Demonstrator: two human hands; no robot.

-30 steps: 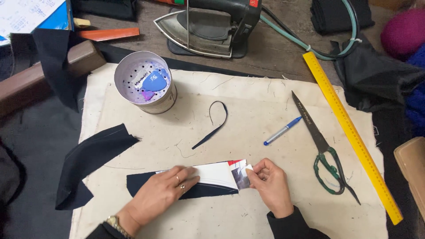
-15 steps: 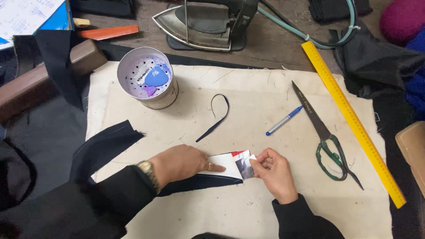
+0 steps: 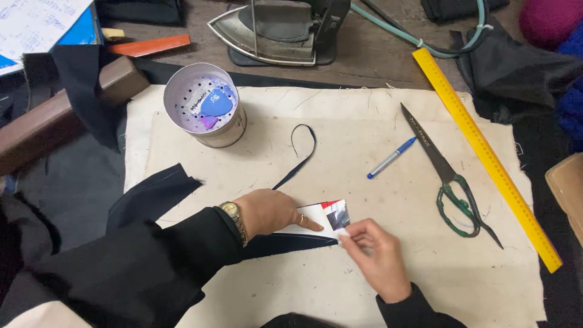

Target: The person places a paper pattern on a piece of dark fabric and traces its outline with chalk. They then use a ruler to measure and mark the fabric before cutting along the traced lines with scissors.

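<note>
Seen from above, the left hand [image 3: 273, 212] now presses flat, open, farther right along a white card [image 3: 322, 217] over dark fabric [image 3: 285, 243] on cream cloth [image 3: 364, 152]; the right hand [image 3: 376, 258] pinches the card's lower corner; scissors [image 3: 446, 173] lie nearby.

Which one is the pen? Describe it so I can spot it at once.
On the cream cloth, look right of centre, just left of the scissors with green handles. The pen lies slanted there: a slim white barrel with blue ends, far smaller than the yellow ruler.
</note>
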